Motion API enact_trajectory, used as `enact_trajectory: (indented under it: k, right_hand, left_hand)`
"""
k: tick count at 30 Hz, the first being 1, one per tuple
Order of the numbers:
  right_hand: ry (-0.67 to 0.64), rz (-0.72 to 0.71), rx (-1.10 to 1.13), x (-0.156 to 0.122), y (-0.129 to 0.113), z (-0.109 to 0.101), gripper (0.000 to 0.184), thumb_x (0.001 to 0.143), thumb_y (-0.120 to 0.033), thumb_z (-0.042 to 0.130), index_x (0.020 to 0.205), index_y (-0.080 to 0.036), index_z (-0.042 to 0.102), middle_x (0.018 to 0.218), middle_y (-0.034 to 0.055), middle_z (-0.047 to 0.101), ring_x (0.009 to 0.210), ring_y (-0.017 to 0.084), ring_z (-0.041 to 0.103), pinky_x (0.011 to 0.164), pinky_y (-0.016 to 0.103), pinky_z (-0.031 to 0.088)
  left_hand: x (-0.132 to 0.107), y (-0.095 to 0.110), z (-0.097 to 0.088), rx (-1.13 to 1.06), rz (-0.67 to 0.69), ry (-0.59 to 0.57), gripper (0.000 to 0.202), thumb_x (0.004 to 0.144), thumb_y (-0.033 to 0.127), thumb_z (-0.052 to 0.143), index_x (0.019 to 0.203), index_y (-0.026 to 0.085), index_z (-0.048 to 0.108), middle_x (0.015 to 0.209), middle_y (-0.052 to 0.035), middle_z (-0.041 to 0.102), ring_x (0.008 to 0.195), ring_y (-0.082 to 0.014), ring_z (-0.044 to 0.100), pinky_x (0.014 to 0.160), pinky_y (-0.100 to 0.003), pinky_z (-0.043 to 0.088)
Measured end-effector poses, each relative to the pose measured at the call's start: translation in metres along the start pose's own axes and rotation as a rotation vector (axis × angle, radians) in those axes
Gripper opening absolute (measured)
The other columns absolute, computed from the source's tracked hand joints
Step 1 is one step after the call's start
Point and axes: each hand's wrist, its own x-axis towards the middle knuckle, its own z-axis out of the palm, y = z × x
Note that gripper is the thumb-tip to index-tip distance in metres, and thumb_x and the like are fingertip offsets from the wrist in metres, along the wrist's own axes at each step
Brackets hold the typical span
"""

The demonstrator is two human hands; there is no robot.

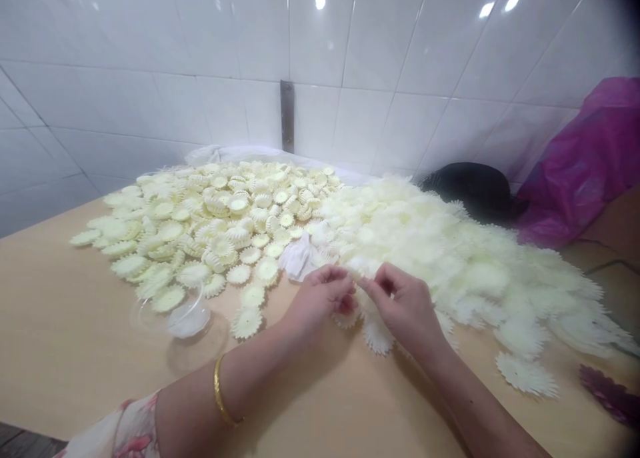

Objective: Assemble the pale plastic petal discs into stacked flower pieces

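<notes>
My left hand (320,299) and my right hand (406,306) meet at the table's middle, fingertips pinched together on a pale cream fabric petal piece (361,269). More such petal pieces (377,336) lie under and beside the hands. A big heap of flat, fringed cream petals (450,251) spreads to the right. To the left lies a pile of folded, pleated cream discs (215,225). A gold bangle circles my left wrist.
A clear plastic dish (173,315) sits on the tan table (80,338) left of my hands. At the right are a magenta plastic bag (585,158), a black object (470,188) and a dark purple petal piece (607,395). White tiled wall behind.
</notes>
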Motion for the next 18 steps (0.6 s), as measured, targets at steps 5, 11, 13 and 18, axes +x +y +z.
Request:
enact_trajectory:
  k: [5, 11, 13, 18]
  right_hand:
    - [0.062, -0.127, -0.146, -0.005, 0.002, 0.004, 0.027, 0.076, -0.023, 0.049, 0.054, -0.021, 0.036, 0.051, -0.0033, 0.041, 0.048, 0.010, 0.036, 0.046, 0.023, 0.029]
    - [-0.105, -0.107, 0.002, -0.005, 0.001, 0.003, 0.028, 0.075, -0.026, 0.056, 0.052, -0.020, 0.041, 0.051, -0.0030, 0.045, 0.050, 0.011, 0.040, 0.048, 0.023, 0.032]
    - [-0.195, -0.057, 0.109, -0.002, 0.002, 0.000, 0.027, 0.075, -0.030, 0.058, 0.053, -0.019, 0.044, 0.051, -0.0030, 0.047, 0.051, 0.011, 0.040, 0.050, 0.023, 0.033]
    - [-0.218, 0.078, 0.325, 0.005, 0.008, -0.006, 0.029, 0.078, -0.038, 0.053, 0.057, -0.019, 0.047, 0.054, -0.0031, 0.046, 0.054, 0.011, 0.042, 0.053, 0.023, 0.034]
  left_hand:
    - [0.000, 0.001, -0.001, -0.115, -0.028, -0.064, 0.033, 0.071, 0.048, 0.059, 0.074, 0.016, 0.050, 0.070, -0.0030, 0.057, 0.054, -0.0099, 0.052, 0.054, -0.026, 0.040]
    - [0.001, -0.002, -0.001, -0.138, -0.012, -0.078, 0.027, 0.065, 0.033, 0.068, 0.073, 0.018, 0.047, 0.056, 0.0030, 0.051, 0.050, -0.0085, 0.049, 0.053, -0.023, 0.039]
    - [0.001, -0.001, -0.001, -0.117, -0.007, -0.078, 0.024, 0.066, 0.030, 0.067, 0.069, 0.017, 0.046, 0.052, 0.0038, 0.049, 0.046, -0.0081, 0.047, 0.050, -0.022, 0.037]
    - [0.003, 0.003, -0.004, -0.029, 0.031, -0.087, 0.020, 0.069, 0.028, 0.064, 0.066, 0.016, 0.048, 0.056, 0.0008, 0.054, 0.049, -0.0080, 0.050, 0.053, -0.022, 0.038]
